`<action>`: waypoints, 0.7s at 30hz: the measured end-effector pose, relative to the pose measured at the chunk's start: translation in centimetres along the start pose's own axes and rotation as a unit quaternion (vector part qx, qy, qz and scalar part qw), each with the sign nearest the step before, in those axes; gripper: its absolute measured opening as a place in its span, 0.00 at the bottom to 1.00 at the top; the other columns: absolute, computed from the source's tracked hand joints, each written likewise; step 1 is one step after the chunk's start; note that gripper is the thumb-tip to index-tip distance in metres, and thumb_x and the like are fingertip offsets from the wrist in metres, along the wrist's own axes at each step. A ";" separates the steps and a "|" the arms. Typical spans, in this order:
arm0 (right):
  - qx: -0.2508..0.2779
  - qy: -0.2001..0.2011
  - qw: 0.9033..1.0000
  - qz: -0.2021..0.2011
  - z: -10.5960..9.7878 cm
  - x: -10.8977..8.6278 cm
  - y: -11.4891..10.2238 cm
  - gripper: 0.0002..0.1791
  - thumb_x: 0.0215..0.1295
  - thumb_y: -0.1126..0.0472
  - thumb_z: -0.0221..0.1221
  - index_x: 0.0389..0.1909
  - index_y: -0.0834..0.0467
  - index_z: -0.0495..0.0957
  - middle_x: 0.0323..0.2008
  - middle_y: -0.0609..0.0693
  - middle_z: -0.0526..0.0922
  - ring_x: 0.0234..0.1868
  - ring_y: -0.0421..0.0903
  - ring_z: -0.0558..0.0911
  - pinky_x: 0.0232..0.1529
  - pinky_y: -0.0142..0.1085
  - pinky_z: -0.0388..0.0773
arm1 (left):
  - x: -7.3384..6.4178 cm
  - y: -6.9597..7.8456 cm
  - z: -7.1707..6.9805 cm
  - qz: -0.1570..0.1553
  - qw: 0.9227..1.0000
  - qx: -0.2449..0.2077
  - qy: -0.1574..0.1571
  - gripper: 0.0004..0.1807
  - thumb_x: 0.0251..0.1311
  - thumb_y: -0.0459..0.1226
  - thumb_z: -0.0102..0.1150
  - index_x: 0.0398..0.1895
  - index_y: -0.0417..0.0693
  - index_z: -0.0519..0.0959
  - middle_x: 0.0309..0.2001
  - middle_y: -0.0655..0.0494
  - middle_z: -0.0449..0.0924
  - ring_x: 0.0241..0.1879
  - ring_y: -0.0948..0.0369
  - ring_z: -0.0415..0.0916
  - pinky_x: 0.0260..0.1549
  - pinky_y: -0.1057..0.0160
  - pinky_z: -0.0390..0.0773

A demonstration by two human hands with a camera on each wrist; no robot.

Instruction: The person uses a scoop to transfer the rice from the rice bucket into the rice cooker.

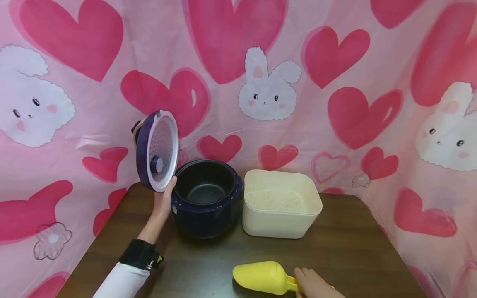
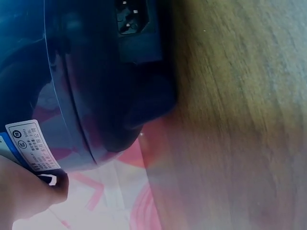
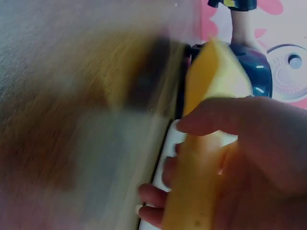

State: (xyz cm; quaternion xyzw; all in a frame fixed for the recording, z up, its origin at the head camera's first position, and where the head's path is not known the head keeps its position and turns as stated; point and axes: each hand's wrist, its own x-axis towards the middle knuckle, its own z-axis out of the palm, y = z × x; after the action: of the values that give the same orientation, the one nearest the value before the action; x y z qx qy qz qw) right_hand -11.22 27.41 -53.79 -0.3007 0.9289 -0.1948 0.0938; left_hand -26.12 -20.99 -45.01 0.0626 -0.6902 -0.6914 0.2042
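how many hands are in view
2: the left hand is at the cooker's left side, by the raised lid's lower edge; the right hand grips the yellow scoop low in the head view. No others show.

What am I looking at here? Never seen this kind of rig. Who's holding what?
No robot: a person works bare-handed. The wide picture comes from the head, looking forward and down; the other two come from the wrists, each looking at that hand's work, so the table appears turned on its side.

On the brown table stand a dark blue rice cooker and a cream bin of white grains. The left hand touches the cooker below its raised lid; its exact grip is unclear. The right hand grips a yellow scoop.
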 end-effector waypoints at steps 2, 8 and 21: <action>0.006 -0.008 1.000 0.029 -2.3 0.1 -3.0 0.14 0.59 0.58 0.66 0.34 0.48 0.67 0.24 0.38 0.63 0.25 0.35 0.63 0.25 0.33 0.62 | 0.1 0.0 0.0 -0.008 1.000 0.010 0.002 0.38 0.73 0.49 0.53 0.78 0.37 0.61 0.75 0.37 0.62 0.73 0.48 0.59 0.76 0.53 0.52; -0.086 0.127 0.988 0.018 -7.7 0.7 -8.2 0.20 0.64 0.38 0.67 0.33 0.42 0.67 0.19 0.30 0.57 0.19 0.30 0.60 0.20 0.29 0.60 | 0.5 -0.1 0.2 -0.011 1.000 0.021 -0.008 0.38 0.73 0.52 0.53 0.76 0.36 0.63 0.74 0.37 0.64 0.72 0.47 0.60 0.76 0.51 0.53; -0.263 0.276 0.922 0.061 -18.8 5.2 -5.4 0.15 0.77 0.53 0.56 0.28 0.52 0.69 0.18 0.42 0.61 0.19 0.44 0.67 0.17 0.38 0.65 | 0.1 -0.5 0.2 -0.017 1.000 0.001 0.013 0.36 0.72 0.50 0.53 0.74 0.35 0.65 0.71 0.36 0.68 0.69 0.47 0.63 0.74 0.51 0.55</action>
State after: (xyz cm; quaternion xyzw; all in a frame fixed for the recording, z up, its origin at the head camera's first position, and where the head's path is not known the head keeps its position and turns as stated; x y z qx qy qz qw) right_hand -18.04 26.10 -34.77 -0.1915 0.9524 -0.0122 -0.2369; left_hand -26.37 -20.84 -45.44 0.0834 -0.6867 -0.6934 0.2015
